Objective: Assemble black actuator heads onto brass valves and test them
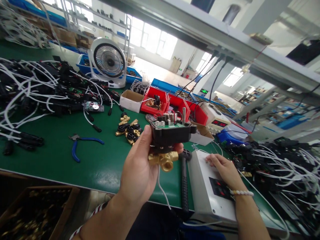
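Black housing (171,135) is sitting clamped in your left hand (138,170), so imo keep it level while your right hand (225,168) is pinching fingertips together atop the white box (201,190).

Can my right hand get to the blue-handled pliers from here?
Probably not easily: your right hand is at the white box, and your left hand, holding the black-and-brass assembly, is between it and the pliers. Nothing covers the pliers on the green bench, though.
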{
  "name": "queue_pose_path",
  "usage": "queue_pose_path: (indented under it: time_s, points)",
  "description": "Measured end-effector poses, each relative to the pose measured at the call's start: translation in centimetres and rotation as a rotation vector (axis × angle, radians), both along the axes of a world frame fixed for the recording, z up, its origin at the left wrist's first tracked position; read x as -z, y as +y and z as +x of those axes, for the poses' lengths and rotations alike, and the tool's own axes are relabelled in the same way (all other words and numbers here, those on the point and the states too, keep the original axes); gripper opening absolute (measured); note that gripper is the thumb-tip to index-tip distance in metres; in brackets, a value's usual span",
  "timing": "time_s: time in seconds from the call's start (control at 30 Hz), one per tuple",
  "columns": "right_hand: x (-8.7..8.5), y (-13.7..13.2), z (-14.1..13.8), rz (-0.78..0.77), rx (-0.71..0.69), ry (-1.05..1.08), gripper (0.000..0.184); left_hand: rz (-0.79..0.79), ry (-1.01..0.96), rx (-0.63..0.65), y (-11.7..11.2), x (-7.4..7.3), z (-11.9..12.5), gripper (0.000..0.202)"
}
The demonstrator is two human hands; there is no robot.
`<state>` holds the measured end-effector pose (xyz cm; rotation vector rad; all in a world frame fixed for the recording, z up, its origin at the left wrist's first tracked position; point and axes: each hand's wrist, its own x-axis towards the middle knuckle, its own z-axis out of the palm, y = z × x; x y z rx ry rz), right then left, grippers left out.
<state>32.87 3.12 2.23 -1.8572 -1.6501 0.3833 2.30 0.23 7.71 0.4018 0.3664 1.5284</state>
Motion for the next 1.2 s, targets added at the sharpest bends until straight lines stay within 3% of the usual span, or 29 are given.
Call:
queue_pose_path:
  time_s: [0.37,0.7,0.93,1.0,1.13,1.2]
  points:
    - [0.2,-0.2,0.2,-0.036,0.023,0.035,0.052,-0.176,-0.155,0.018,0.1,-0.6,0.6,0.044]
    - [0.4,-0.1,0.3,-0.044,0.018,0.059,0.049,-0.168,-0.17,0.085,-0.1,-0.6,0.7,0.051]
    - [0.5,0.0,0.2,-0.061,0.052,0.065,0.047,-0.032,-0.291,0.263,0.0,-0.2,-0.1,0.068]
    - [0.5,0.0,0.2,-0.057,0.056,0.064,0.048,0.042,-0.382,0.343,0.1,0.0,-0.4,0.059]
    - [0.3,0.0,0.1,-0.052,0.051,0.065,0.052,0.144,-0.559,0.543,0.1,0.5,-0.7,0.02]
    - [0.2,0.0,0.0,-0.051,0.053,0.066,0.053,0.151,-0.582,0.573,0.2,0.7,-0.6,0.018]
